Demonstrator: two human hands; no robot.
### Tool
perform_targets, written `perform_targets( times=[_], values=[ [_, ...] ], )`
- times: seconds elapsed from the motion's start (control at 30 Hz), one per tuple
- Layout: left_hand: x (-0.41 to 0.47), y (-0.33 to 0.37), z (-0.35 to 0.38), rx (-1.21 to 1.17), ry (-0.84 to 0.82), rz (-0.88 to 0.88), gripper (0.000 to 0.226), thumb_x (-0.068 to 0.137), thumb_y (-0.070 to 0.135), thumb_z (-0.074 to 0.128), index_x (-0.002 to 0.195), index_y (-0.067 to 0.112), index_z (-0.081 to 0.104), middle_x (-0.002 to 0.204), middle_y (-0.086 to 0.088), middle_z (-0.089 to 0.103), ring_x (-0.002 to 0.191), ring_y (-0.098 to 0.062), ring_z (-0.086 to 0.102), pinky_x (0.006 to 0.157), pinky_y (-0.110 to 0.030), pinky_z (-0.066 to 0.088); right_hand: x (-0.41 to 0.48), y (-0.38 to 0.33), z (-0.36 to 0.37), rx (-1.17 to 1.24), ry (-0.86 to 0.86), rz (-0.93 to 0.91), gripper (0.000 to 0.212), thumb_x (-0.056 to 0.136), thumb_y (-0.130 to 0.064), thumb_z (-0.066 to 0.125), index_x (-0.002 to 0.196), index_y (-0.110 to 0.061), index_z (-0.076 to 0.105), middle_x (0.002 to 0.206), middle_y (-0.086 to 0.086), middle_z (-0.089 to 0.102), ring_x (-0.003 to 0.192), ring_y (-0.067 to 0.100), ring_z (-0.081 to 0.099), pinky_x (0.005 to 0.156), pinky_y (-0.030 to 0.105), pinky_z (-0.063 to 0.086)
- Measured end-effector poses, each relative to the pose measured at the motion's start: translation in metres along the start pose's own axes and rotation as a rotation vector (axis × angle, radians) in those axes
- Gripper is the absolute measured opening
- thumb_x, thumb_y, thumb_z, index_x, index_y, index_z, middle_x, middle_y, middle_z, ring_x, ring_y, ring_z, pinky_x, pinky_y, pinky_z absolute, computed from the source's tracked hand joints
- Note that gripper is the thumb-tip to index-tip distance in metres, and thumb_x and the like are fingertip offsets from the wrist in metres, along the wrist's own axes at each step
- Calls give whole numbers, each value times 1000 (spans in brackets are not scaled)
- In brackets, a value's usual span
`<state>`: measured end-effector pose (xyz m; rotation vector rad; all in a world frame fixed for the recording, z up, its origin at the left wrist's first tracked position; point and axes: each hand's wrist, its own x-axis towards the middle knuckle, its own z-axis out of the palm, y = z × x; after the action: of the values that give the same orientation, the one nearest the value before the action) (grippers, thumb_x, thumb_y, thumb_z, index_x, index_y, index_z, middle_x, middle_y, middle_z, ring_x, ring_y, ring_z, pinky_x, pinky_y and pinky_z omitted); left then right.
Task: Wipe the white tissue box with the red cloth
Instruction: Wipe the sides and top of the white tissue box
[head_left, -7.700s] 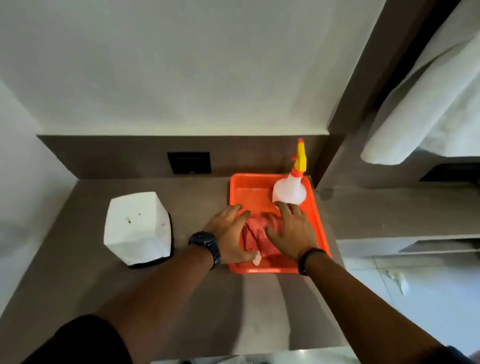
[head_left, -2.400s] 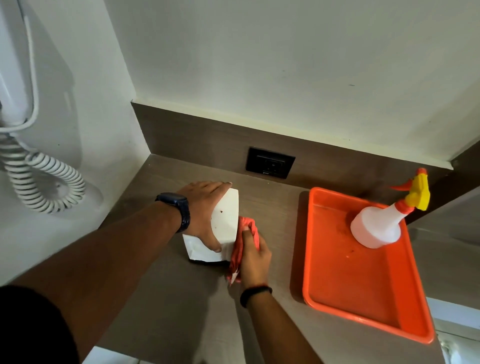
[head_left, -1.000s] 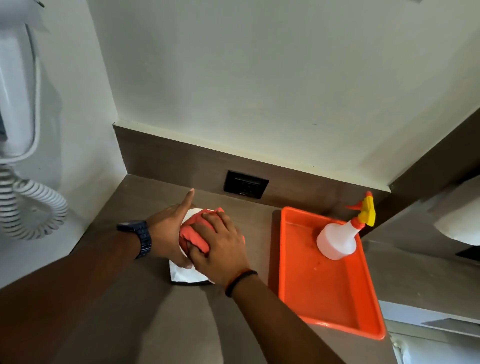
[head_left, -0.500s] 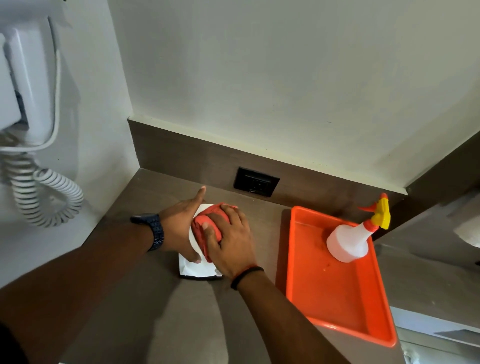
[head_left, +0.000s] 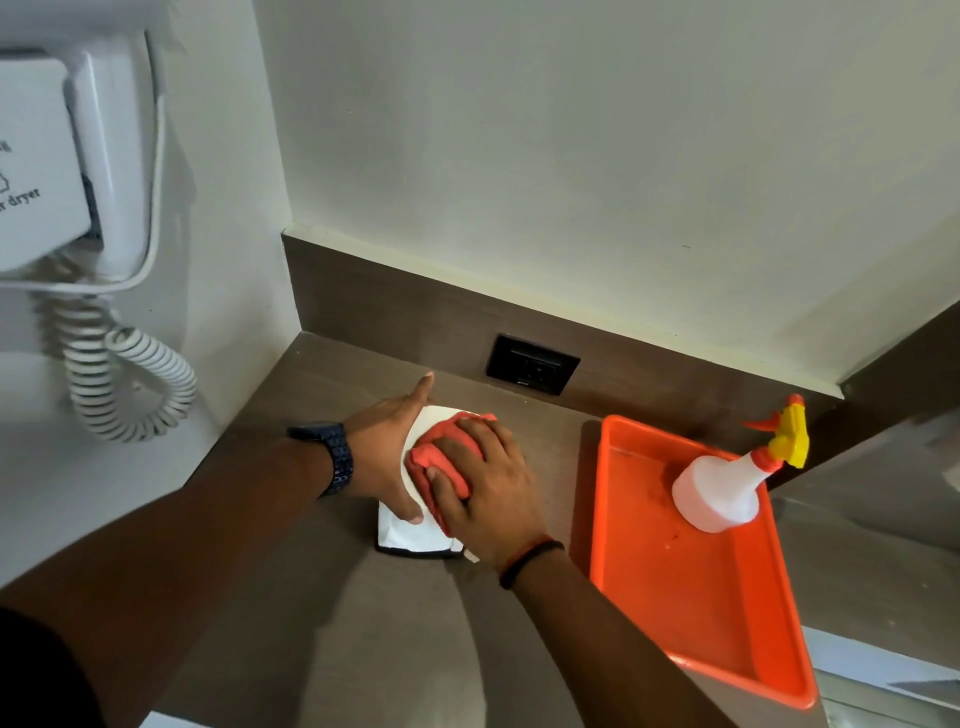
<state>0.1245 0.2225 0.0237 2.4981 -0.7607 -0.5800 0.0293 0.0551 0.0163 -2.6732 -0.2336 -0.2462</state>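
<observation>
A: Countertop (head_left: 311, 649), brown, runs from the near edge to a dark back panel holding a black socket (head_left: 531, 364). What's biggest on it?

B: The orange tray (head_left: 727, 623) on the right, reaching from near the panel towards the near edge. A white spray bottle (head_left: 719, 491) with a yellow and red nozzle stands in its far corner, nozzle tipped to the far right.

A: And on the left wall?

B: A white hair dryer unit (head_left: 57, 166) with a coiled cord (head_left: 130, 384) hanging below it.

A: Where is the white tissue box (head_left: 410, 532)?

B: On the countertop, left of the tray and apart from it, in front of the socket. Most of it is covered by the hands.

A: How do the hands sit?

B: The left hand (head_left: 389, 457), a dark watch (head_left: 332, 457) at its wrist, lies spread against the box's left side, fingers straight, thumb on the near face, steadying it. The right hand (head_left: 488, 493), a black band (head_left: 527, 561) at its wrist, presses the bunched red cloth (head_left: 441, 457) onto the top of the box, fingers curled over the cloth.
</observation>
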Motion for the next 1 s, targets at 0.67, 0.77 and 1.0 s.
perform_targets(
  times=[0.67, 0.77, 1.0],
  values=[
    [0, 6, -5, 20, -28, -28, 159, 39, 44, 95, 145, 21, -21, 155, -8, 23, 138, -25, 28, 104, -26, 27, 28, -2, 3, 108, -10, 126, 40, 94, -35, 51, 129, -20, 61, 137, 12, 59, 131, 33, 46, 111, 50, 41],
    [-1, 5, -5, 3, -33, -12, 159, 39, 45, 95, 145, 20, -20, 155, -8, 23, 139, -23, 26, 108, -27, 27, 27, -10, 8, 78, 4, 99, 40, 90, -37, 55, 126, -22, 63, 135, 10, 61, 133, 34, 45, 107, 53, 42],
    [-1, 5, -4, 14, -36, -29, 157, 40, 45, 95, 146, 24, -19, 156, -7, 21, 139, -22, 23, 106, -27, 26, 8, 10, 3, 154, 37, -25, 38, 90, -38, 54, 121, -24, 68, 131, 7, 65, 128, 28, 52, 112, 40, 38]
  ],
)
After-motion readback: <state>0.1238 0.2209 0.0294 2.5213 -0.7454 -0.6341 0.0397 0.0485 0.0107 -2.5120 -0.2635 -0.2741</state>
